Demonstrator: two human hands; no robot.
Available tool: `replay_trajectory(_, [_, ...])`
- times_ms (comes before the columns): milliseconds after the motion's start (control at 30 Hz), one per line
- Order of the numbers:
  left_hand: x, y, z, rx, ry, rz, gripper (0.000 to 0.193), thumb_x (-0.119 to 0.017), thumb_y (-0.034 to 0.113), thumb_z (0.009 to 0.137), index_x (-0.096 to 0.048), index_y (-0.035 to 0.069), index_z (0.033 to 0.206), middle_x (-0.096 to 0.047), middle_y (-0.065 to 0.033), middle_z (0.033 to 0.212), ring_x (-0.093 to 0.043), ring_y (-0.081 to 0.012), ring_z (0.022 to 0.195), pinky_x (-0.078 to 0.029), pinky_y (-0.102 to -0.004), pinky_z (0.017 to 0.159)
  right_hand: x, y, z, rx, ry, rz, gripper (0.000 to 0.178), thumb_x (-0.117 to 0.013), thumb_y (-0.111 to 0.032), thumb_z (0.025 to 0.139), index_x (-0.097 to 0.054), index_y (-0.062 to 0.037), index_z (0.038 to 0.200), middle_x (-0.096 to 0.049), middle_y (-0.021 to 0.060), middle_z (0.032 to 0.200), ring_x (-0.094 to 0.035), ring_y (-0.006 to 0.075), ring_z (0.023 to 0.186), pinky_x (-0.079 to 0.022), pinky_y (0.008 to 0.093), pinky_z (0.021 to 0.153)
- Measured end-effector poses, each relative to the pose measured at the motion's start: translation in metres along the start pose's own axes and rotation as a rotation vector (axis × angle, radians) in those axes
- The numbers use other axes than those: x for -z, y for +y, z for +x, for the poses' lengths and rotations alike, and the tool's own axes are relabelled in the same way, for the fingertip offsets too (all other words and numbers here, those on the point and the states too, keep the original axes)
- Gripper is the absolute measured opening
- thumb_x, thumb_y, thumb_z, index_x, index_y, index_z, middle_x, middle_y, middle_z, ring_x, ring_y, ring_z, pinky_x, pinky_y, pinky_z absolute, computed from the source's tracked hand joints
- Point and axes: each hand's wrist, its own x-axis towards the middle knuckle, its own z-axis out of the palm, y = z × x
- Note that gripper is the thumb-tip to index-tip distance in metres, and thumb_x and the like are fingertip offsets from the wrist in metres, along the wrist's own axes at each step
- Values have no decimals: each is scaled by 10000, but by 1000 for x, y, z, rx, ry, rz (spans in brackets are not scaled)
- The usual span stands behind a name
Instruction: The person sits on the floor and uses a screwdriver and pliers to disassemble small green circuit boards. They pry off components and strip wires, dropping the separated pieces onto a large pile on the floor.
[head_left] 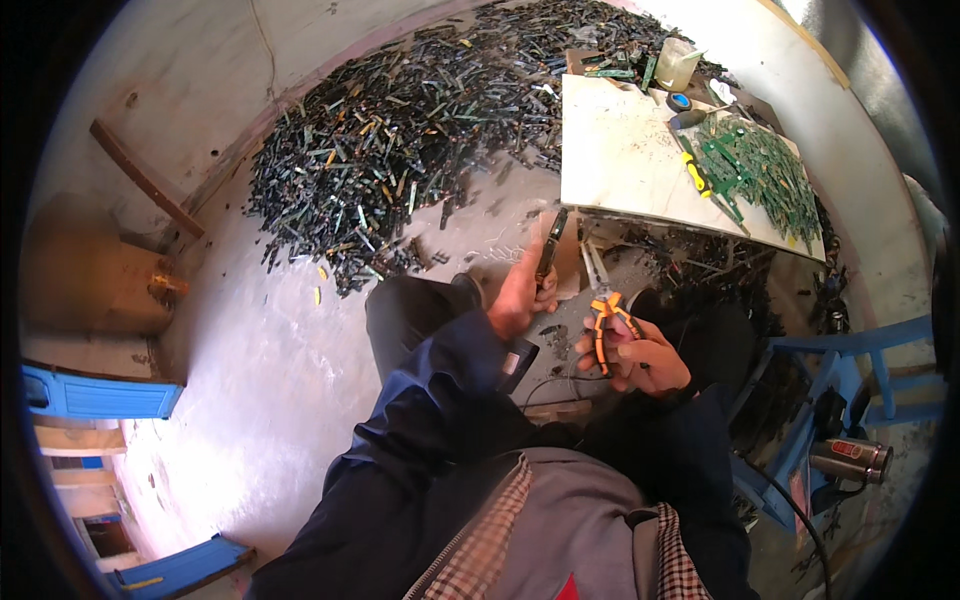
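Note:
My left hand [519, 298] is closed around a narrow black strip [552, 241], which points up and away from me and resembles the pieces in the heap ahead. In my right hand [650, 362] is a pair of pliers [605, 325] with orange and black handles. Their long metal jaws point away from me, a short way right of the strip and apart from it. Behind the strip, a flat brown piece [567, 262] shows low between my knees. Dark scraps and a thin cable lie on the floor below my hands.
A large heap of dark strips [375, 150] covers the floor ahead. At right, a pale board [620, 150] carries green circuit strips [765, 175], a yellow-and-black screwdriver [695, 175], a blue tape roll [679, 102] and a cup [677, 65]. A blue chair frame [850, 345] and a metal flask [850, 459] stand right.

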Motion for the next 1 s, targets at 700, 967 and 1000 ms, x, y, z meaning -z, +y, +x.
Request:
replay_trajectory(700, [-16, -31, -32, -41, 245, 35, 467, -370, 520, 945, -528, 124, 754, -440, 15, 597, -345, -70, 446, -240, -220, 399, -6, 41, 4, -133, -102, 140, 441, -465, -192, 879, -439, -48, 1294, -603, 151, 1128, -621, 278, 988, -529, 306, 608])
replay_trajectory(967, [-21, -32, -24, -55, 283, 98, 595, -335, 550, 955, -431, 75, 609, -368, -9, 494, -332, -115, 394, -311, -274, 410, 1, 44, 10, -134, -93, 196, 452, -469, -217, 866, -444, -44, 1284, -609, 147, 1106, -621, 273, 986, -527, 307, 612])
replay_trajectory(1000, [-18, -35, -22, -62, 285, 114, 598, -330, 552, 955, -432, 74, 610, -370, -10, 495, -335, -115, 393, -316, -275, 412, -1, 42, 9, -143, -82, 200, 448, -469, -218, 866, -448, -45, 1279, -612, 143, 1096, -623, 269, 979, -525, 303, 605])
